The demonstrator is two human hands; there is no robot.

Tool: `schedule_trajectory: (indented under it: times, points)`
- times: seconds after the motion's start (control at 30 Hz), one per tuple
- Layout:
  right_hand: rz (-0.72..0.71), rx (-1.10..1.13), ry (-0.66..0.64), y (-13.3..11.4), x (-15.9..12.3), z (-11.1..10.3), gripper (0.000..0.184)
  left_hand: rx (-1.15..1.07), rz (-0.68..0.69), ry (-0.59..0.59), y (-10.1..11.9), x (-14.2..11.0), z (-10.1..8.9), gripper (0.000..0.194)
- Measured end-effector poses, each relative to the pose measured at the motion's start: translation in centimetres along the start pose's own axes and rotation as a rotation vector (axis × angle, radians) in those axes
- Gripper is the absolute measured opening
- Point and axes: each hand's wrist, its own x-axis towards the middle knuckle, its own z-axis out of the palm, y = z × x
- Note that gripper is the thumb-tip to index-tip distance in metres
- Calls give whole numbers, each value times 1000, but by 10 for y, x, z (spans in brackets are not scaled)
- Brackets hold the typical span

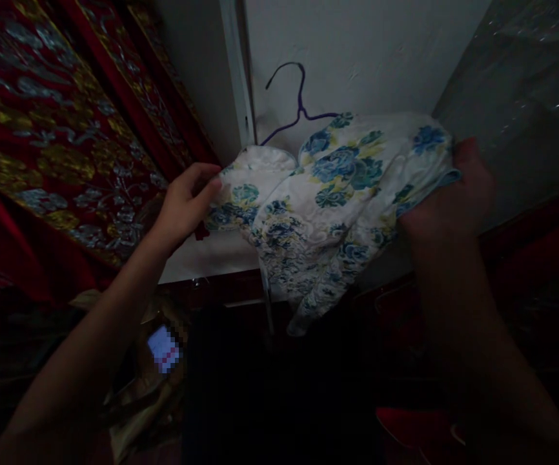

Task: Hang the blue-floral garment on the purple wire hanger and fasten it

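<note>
A white blouse with blue and green flowers (328, 174) hangs spread in front of me on a dark purple wire hanger (301, 106). The hanger's hook points up and is free of any rail. My left hand (187, 203) pinches the blouse at its left sleeve. At the opposite sleeve, my right hand (454, 200) is closed on the fabric, its fingers partly hidden by the blouse and by the dark. The body of the garment narrows and droops toward the bottom, with gathered cloth in the middle.
Red cloth with gold and silver embroidery (42, 129) covers the left side. Behind the blouse is a pale wall (357, 51) with a vertical strip. Clear plastic sheeting (531, 84) shows at upper right. A small lit, blurred-out rectangle (164, 349) lies low on the left. Red fabric (415, 433) lies at lower right.
</note>
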Motion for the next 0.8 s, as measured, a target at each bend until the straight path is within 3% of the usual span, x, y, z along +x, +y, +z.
schedule_trajectory:
  times: [0.13, 0.2, 0.27, 0.37, 0.43, 0.47, 0.53, 0.6, 0.67, 0.7, 0.8]
  points:
    - [-21, -46, -59, -16, -58, 9, 66, -76, 10, -86, 17, -8, 12, 39]
    - [29, 14, -213, -23, -95, 19, 58, -172, -33, -163, 22, -17, 23, 41]
    - [21, 45, -498, -31, -123, 25, 62, -313, -107, -255, 26, -30, 34, 43]
    - [39, 14, -1051, -45, -137, 28, 90, -477, -264, -295, 27, -51, 40, 42]
    - [190, 14, -1391, -47, -130, 27, 77, -486, -312, -229, 29, -61, 35, 42]
    - [272, 14, -1479, -44, -123, 27, 63, -473, -297, -183, 30, -64, 32, 42]
    - [329, -24, -1413, -24, -110, 29, 42, -455, -179, -101, 36, -66, 24, 43]
    - [230, -119, -1084, 8, -98, 34, 40, -462, -16, -79, 44, -66, 18, 44]
    - [90, -219, -736, 45, -88, 44, 50, -490, 121, -105, 53, -65, 14, 42]
    - [50, -242, -644, 63, -84, 49, 56, -503, 163, -124, 57, -65, 13, 39]
    - [48, -130, -604, 98, -75, 67, 53, -540, 192, -123, 69, -69, 14, 32]
